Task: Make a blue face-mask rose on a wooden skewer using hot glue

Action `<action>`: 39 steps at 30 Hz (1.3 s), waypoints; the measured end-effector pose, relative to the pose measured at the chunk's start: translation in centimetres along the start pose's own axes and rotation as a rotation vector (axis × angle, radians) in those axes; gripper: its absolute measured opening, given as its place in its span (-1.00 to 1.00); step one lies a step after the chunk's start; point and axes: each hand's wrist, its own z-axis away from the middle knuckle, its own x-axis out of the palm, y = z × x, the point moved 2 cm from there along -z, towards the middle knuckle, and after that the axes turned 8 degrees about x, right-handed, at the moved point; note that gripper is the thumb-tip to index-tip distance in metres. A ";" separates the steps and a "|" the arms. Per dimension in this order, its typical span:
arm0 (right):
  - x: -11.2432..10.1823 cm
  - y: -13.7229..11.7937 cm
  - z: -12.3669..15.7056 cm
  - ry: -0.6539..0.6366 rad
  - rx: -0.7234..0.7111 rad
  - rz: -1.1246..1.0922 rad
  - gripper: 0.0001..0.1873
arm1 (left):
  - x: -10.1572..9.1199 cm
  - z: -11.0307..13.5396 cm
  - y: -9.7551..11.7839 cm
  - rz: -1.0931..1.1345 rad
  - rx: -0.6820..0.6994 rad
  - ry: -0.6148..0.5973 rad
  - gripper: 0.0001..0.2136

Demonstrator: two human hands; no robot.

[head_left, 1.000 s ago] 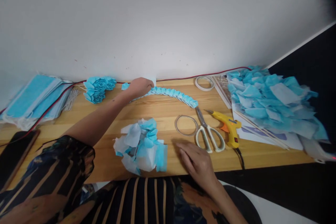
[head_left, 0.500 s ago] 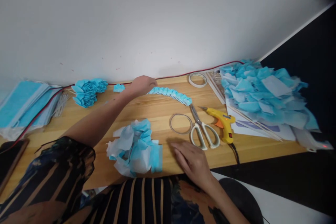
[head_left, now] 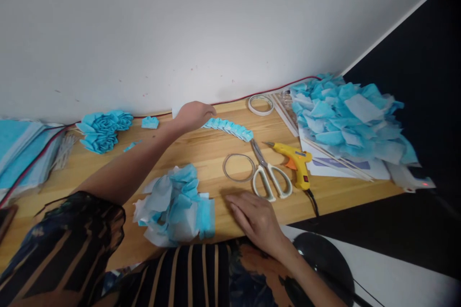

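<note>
My left hand (head_left: 196,115) is at the back of the table, over the left end of a curved row of folded light-blue pieces (head_left: 230,127). Its fingers are curled closed, and whatever they hold is hidden beneath them. To its left lies one small folded blue piece (head_left: 150,122). My right hand (head_left: 254,216) rests near the front edge with fingers lying on the wood, holding nothing. Beside it are white-handled scissors (head_left: 268,172) and a thin wire ring (head_left: 238,168). A crumpled heap of blue and white sheets (head_left: 176,206) sits left of it.
A yellow glue gun (head_left: 295,158), a tape roll (head_left: 260,105) and a large pile of blue pieces (head_left: 345,115) are at the right. Blue fabric flowers (head_left: 103,129) and stacked blue sheets (head_left: 21,153) lie left. A red cable (head_left: 266,91) follows the wall.
The view has turned slightly right, so the table's things sit further left. My left hand has shifted right along the row, and something white shows behind it. My right hand stays resting.
</note>
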 end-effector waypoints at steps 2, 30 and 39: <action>0.0 0.0 0.0 0.004 -0.002 -0.003 -0.79 | 0.2 -0.5 0.8 -0.041 0.031 -0.017 -0.61; -0.1 0.1 0.2 -0.024 0.022 0.000 -0.79 | 0.5 -2.7 5.1 0.015 0.153 -0.030 -0.58; 0.1 0.2 0.3 -0.022 0.030 -0.002 -0.78 | 1.2 -3.3 7.9 0.016 0.324 -0.080 -0.61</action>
